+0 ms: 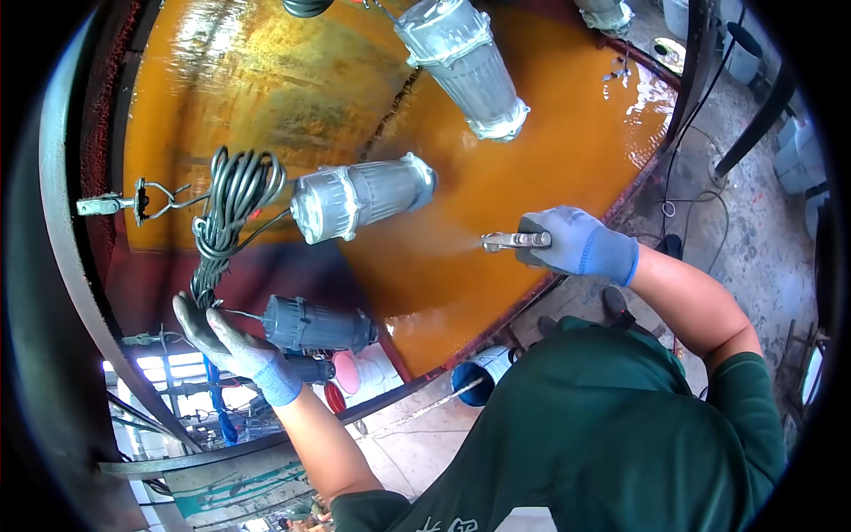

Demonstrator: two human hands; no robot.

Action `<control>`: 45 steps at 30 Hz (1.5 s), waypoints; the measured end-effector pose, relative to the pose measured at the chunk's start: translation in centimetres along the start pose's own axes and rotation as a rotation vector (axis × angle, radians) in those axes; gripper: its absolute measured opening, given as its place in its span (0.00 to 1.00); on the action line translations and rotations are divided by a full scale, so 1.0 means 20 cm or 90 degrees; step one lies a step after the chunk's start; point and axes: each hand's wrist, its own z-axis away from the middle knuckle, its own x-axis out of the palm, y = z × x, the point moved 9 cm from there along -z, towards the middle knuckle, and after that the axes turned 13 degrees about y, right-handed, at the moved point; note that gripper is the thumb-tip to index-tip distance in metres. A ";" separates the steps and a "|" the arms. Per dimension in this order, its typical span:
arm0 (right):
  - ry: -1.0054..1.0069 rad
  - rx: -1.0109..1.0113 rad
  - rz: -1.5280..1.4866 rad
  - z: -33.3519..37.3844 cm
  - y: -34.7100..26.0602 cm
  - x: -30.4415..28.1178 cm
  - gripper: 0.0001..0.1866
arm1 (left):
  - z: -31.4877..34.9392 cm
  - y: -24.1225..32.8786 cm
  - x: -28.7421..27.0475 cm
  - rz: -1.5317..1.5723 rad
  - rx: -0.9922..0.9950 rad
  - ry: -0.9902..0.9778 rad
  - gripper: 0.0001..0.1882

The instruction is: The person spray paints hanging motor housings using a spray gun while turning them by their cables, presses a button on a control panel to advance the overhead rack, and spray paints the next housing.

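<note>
My right hand (581,244), in a grey and blue glove, is closed around a metal spray gun (517,240). From its nozzle a pale mist drifts left toward a silver-grey motor-like cylinder (365,197), which hangs on its side. A bundled coil of dark cable (232,208) belongs to that cylinder and hangs from a hook and chain at the left. My left hand (232,346), gloved too, grips the lower end of the coil between thumb and fingers. Just right of this hand hangs a darker grey cylinder (317,325).
Another silver cylinder (465,71) hangs farther off. Behind them stands a wet orange-brown panel (567,115) with a dark red edge. A blue bucket (481,377) stands near my body, and a metal beam (80,266) curves along the left. Hoses (709,199) cross the floor at right.
</note>
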 end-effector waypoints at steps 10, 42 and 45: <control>-0.011 -0.025 0.000 0.12 -0.08 -0.17 0.16 | 0.04 0.21 0.23 -0.008 0.076 -0.172 0.30; -0.190 0.020 -0.090 0.17 -0.02 0.09 0.12 | -0.20 -0.82 0.20 -0.443 0.136 -0.201 0.16; 0.036 0.170 -0.060 0.14 0.23 0.00 0.12 | -0.23 -0.84 0.24 -0.443 0.165 -0.194 0.16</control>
